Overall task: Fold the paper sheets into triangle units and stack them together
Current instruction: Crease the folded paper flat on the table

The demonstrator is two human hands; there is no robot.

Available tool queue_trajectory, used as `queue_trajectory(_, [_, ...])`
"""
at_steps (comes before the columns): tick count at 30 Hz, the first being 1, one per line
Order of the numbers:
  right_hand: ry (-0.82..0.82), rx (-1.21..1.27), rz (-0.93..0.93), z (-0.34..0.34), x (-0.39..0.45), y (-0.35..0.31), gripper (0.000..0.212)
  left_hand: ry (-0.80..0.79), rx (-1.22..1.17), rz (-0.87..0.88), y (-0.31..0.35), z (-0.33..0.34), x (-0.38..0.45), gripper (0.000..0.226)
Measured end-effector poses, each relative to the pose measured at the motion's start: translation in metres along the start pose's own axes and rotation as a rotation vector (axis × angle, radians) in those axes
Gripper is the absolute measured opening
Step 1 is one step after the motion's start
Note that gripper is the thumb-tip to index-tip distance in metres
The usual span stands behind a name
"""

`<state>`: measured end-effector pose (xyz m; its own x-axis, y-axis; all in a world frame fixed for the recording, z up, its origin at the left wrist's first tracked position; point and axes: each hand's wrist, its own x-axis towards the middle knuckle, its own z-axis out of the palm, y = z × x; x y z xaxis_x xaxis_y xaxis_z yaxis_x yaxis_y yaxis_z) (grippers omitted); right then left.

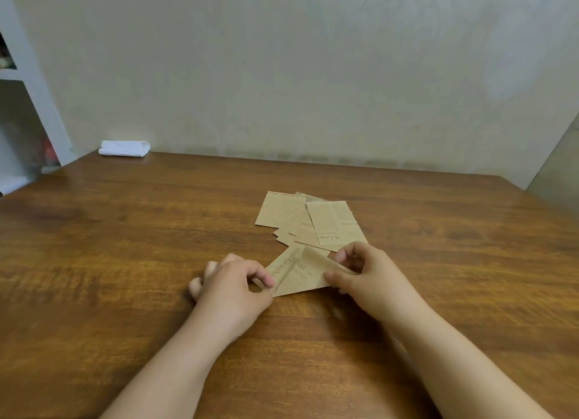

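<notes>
The left hand [233, 282] and right hand [365, 273] each pinched an end of a half-folded brown printed sheet [297, 273] lying on the wooden table [125, 246]. The loose pile of unfolded sheets [313, 221] lay just beyond at twelve o'clock, a white folded cloth [124, 148] far off at ten. Uneven pinches could probably skew the crease, spoiling the triangle.

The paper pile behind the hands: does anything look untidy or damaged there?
Untidy, not damaged. The sheets lie fanned and overlapping at different angles instead of squared up. No tears or spills show. Both hands pinch a part-folded sheet just in front.
</notes>
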<state>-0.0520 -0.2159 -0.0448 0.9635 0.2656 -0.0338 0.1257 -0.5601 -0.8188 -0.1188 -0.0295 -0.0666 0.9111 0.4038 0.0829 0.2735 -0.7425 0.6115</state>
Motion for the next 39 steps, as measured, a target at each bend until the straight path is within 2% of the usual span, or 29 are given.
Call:
queue_trajectory(3, [-0.041, 0.258, -0.064, -0.01, 0.0, -0.002, 0.048, 0.028, -0.206, 0.084, 0.003, -0.014, 0.003, 0.017])
queue_trajectory(5, [-0.069, 0.296, -0.135, -0.023, 0.004, -0.007, 0.064, 0.023, -0.298, 0.195, 0.013, -0.03, 0.009, 0.025])
queue_trajectory(9, [-0.185, 0.18, -0.273, -0.046, 0.011, -0.024, 0.073, -0.113, -0.293, 0.349, 0.042, -0.054, 0.025, 0.033])
queue_trajectory(11, [-0.225, 0.156, -0.295, -0.051, 0.014, -0.032, 0.075, -0.2, -0.316, 0.381, 0.053, -0.055, 0.034, 0.025])
queue_trajectory(13, [-0.171, 0.184, -0.305, -0.051, 0.019, -0.037, 0.076, -0.233, -0.376, 0.38, 0.06, -0.051, 0.039, 0.015])
queue_trajectory(16, [-0.014, 0.361, -0.247, -0.047, 0.024, -0.035, 0.066, -0.211, -0.611, 0.243, 0.06, -0.041, 0.043, 0.014])
queue_trajectory(21, [-0.101, 0.435, -0.099, -0.028, 0.025, -0.02, 0.009, -0.171, -0.905, 0.048, 0.053, -0.025, 0.042, 0.016])
queue_trajectory(27, [0.07, 0.543, -0.039, -0.015, 0.033, -0.001, 0.012, -0.157, -0.998, -0.107, 0.033, -0.008, 0.04, 0.013])
queue_trajectory(29, [0.017, 0.57, -0.012, -0.014, 0.034, 0.001, 0.021, -0.112, -1.033, -0.132, 0.031, -0.004, 0.04, 0.013])
queue_trajectory(32, [-0.165, 0.52, -0.019, -0.008, 0.028, 0.002, 0.038, -0.03, -1.077, -0.113, 0.034, -0.002, 0.04, 0.013])
queue_trajectory(34, [-0.185, 0.464, -0.041, -0.004, 0.025, 0.001, 0.028, -0.008, -1.084, -0.089, 0.036, -0.001, 0.038, 0.013])
queue_trajectory(36, [-0.134, 0.422, -0.059, -0.003, 0.025, 0.002, 0.013, -0.007, -1.055, -0.07, 0.036, -0.001, 0.035, 0.013])
queue_trajectory(39, [-0.076, 0.372, -0.083, -0.005, 0.023, 0.002, 0.008, -0.057, -0.995, -0.072, 0.034, -0.003, 0.032, 0.013])
